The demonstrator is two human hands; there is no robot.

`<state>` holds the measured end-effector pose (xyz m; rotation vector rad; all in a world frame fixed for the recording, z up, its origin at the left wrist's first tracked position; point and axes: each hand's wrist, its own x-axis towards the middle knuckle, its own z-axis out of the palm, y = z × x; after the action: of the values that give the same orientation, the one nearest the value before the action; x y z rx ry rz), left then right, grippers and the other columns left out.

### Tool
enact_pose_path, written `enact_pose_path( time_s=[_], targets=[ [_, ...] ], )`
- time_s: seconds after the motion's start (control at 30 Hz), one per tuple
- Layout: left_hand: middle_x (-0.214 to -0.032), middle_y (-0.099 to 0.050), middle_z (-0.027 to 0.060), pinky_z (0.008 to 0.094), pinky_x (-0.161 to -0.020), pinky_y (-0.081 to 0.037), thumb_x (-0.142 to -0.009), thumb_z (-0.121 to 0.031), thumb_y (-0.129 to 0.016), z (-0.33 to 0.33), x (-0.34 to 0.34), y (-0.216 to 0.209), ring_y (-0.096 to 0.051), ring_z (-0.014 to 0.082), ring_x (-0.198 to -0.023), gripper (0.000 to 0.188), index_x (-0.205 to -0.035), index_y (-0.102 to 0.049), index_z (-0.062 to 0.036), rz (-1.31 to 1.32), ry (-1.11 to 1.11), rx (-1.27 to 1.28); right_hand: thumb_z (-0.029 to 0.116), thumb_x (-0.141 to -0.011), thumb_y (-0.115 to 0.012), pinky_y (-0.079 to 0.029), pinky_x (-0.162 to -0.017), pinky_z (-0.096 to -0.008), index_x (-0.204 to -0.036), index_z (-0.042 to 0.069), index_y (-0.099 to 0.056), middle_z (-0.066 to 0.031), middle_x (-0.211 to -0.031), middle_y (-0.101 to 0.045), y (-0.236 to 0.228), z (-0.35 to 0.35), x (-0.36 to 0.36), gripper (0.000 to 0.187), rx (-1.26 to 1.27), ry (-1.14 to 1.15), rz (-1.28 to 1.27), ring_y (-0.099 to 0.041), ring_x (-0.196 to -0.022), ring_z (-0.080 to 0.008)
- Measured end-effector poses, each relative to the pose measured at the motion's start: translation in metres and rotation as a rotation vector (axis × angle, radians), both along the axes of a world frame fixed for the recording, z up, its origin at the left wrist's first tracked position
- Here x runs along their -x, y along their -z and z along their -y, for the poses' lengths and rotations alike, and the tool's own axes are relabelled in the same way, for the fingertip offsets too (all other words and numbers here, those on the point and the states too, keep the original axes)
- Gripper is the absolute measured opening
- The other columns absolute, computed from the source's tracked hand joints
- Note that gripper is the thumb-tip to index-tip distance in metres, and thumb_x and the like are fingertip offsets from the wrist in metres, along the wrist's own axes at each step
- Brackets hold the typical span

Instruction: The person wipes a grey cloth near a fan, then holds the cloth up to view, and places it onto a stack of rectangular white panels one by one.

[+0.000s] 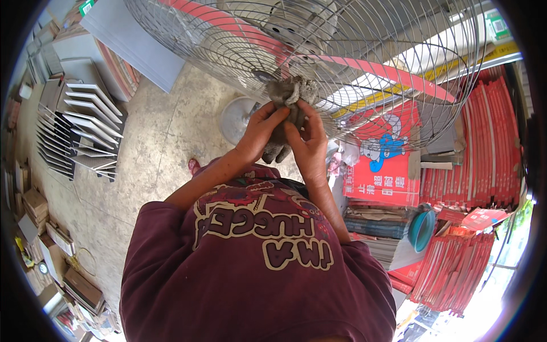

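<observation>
A pair of dirty grey work gloves, bunched together, is held up in front of my chest. My left hand grips them from the left, thumb and fingers pinched near the cuff. From the right, my right hand pinches the same bundle with its fingers bent. The rolled cuff sticks up above both hands, while glove fingers dangle below them. Just beyond stands a large fan with a wire cage and red blades. Its cage lies right behind the gloves; I cannot tell whether they touch it.
The fan's round base stands on the concrete floor. To the left is a rack of tile samples. Red cartons are stacked at right, with a teal bowl among them. Boxes line the lower left.
</observation>
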<state>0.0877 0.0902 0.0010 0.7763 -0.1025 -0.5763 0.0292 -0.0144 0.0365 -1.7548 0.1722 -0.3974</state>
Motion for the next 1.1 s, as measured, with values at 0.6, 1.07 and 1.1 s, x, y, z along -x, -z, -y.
enact_pose_path(
  time_s=[0.6,1.07,1.1],
  targets=[
    [-0.094,-0.063,0.0051,0.0256,-0.072,-0.049,-0.090,-0.022,-0.053,0.011,0.000,0.021,-0.061,0.0121,-0.083,0.024,-0.104,-0.057,-0.0029,-0.182,0.160,-0.034,0.007,-0.082,-0.064,-0.049,-0.070,-0.0236,-0.115,0.000,-0.045,-0.0083,-0.108,-0.054,0.041,0.024,0.001,0.039,-0.414,0.187,-0.193,-0.057,-0.091,-0.0130],
    [-0.106,-0.059,0.0032,0.0241,-0.081,-0.045,-0.092,-0.017,-0.050,0.013,0.002,-0.023,-0.056,0.0088,-0.096,0.029,-0.118,-0.050,-0.0028,0.102,0.135,0.003,-0.005,-0.083,-0.057,-0.048,-0.076,-0.0240,-0.120,0.001,-0.040,-0.0083,-0.110,-0.050,-0.006,0.015,0.009,0.041,-0.345,0.080,0.164,-0.056,-0.095,-0.0139],
    [-0.105,-0.059,0.0020,0.0234,-0.081,-0.044,-0.092,-0.017,-0.053,0.013,0.003,-0.028,-0.055,0.0078,-0.095,0.029,-0.117,-0.051,-0.0031,0.122,0.124,0.010,-0.005,-0.083,-0.058,-0.048,-0.076,-0.0239,-0.119,0.001,-0.041,-0.0082,-0.111,-0.050,-0.007,0.016,0.010,0.041,-0.301,0.077,0.171,-0.056,-0.095,-0.0140]
  ],
)
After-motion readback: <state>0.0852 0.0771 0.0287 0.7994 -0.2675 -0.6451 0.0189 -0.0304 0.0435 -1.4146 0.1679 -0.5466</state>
